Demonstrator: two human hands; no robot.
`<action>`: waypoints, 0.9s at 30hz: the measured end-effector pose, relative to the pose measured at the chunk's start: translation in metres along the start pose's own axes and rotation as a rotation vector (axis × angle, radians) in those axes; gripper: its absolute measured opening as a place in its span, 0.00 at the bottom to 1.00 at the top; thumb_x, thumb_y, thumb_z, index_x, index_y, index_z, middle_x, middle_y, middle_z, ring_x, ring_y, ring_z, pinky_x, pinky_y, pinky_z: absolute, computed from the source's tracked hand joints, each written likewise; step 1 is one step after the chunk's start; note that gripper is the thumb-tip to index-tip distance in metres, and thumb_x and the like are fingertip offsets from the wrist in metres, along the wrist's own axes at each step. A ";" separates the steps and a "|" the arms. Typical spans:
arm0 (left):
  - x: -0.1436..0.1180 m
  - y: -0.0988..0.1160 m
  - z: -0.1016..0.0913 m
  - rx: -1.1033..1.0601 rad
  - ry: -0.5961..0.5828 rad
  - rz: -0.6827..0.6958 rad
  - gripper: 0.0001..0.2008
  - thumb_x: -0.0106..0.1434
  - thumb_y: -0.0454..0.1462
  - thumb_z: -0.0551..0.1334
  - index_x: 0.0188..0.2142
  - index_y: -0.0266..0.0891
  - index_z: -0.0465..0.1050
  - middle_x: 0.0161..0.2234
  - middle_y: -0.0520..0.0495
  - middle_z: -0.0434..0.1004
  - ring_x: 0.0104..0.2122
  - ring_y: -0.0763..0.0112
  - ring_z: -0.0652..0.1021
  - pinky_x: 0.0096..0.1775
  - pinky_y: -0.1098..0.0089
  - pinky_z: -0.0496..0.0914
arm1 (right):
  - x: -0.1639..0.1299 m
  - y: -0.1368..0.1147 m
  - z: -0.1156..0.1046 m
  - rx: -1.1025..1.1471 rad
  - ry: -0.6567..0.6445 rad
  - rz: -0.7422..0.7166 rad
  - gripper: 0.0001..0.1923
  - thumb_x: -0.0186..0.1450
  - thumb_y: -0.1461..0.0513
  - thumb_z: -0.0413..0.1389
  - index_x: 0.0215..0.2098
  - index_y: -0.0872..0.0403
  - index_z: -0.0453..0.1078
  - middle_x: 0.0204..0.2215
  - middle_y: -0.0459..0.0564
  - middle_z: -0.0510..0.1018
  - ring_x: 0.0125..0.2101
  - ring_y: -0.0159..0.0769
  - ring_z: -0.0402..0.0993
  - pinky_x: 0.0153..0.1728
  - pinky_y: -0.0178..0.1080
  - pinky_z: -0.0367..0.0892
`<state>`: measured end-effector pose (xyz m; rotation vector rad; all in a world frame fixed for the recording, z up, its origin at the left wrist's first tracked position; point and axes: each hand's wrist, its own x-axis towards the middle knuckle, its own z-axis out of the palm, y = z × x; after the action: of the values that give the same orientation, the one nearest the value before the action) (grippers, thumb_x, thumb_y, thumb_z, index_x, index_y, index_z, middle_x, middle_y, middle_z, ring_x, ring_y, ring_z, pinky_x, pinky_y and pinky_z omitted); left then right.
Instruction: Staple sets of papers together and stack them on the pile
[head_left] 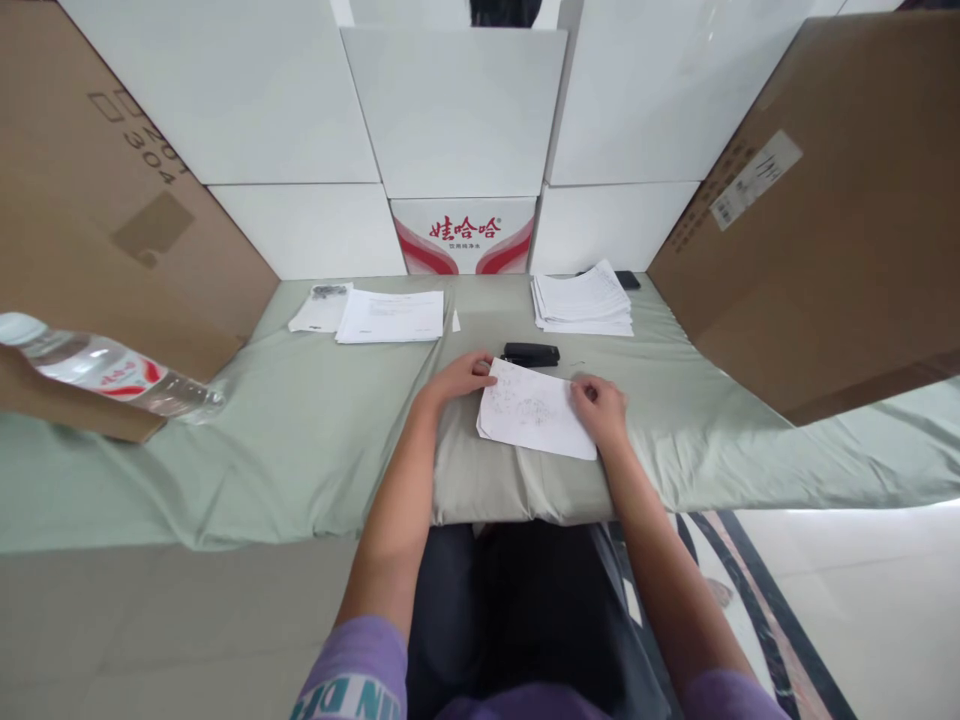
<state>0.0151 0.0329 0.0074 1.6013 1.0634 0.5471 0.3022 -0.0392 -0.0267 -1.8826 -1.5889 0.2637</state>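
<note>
Purple sleeves [360, 680] and dark trousers at six o'clock, bare forearms reaching up to twelve o'clock onto green cloth [300, 440] over the table. Left hand [461, 378] flat, fingers resting on the top left corner of a scribbled paper sheet [534, 412], right hand [600, 405] loosely curled, pinching the sheet's right edge; sheet flat at centre, black stapler [531, 354] just beyond it at twelve o'clock, near but apart. Paper stack [583, 300] at one o'clock, spread papers [390, 315] at eleven o'clock, water bottle [105, 372] on its side at nine o'clock, cardboard boxes [825, 200] on both flanks, white boxes [457, 110] behind.
</note>
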 end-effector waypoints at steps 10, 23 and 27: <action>0.008 -0.010 0.000 0.083 0.066 0.065 0.12 0.62 0.46 0.60 0.37 0.40 0.75 0.34 0.48 0.81 0.35 0.66 0.79 0.41 0.67 0.70 | 0.001 0.004 0.003 -0.028 -0.023 -0.018 0.14 0.63 0.53 0.51 0.33 0.51 0.76 0.34 0.51 0.81 0.40 0.45 0.72 0.45 0.46 0.57; 0.017 -0.001 0.029 0.763 0.329 0.009 0.16 0.68 0.44 0.52 0.37 0.43 0.77 0.37 0.45 0.81 0.40 0.60 0.78 0.39 0.64 0.67 | -0.008 -0.041 -0.003 -0.248 -0.325 -0.543 0.22 0.71 0.54 0.47 0.59 0.50 0.69 0.62 0.54 0.69 0.60 0.48 0.62 0.57 0.52 0.54; 0.025 -0.005 0.035 0.805 0.389 -0.008 0.18 0.70 0.47 0.49 0.42 0.45 0.76 0.38 0.45 0.82 0.40 0.60 0.79 0.39 0.64 0.66 | -0.014 -0.043 0.014 -0.322 -0.371 -0.557 0.25 0.72 0.52 0.45 0.63 0.50 0.65 0.67 0.53 0.62 0.65 0.52 0.55 0.60 0.55 0.51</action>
<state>0.0536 0.0356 -0.0127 2.2313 1.7243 0.4556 0.2564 -0.0448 -0.0158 -1.5810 -2.4579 0.1164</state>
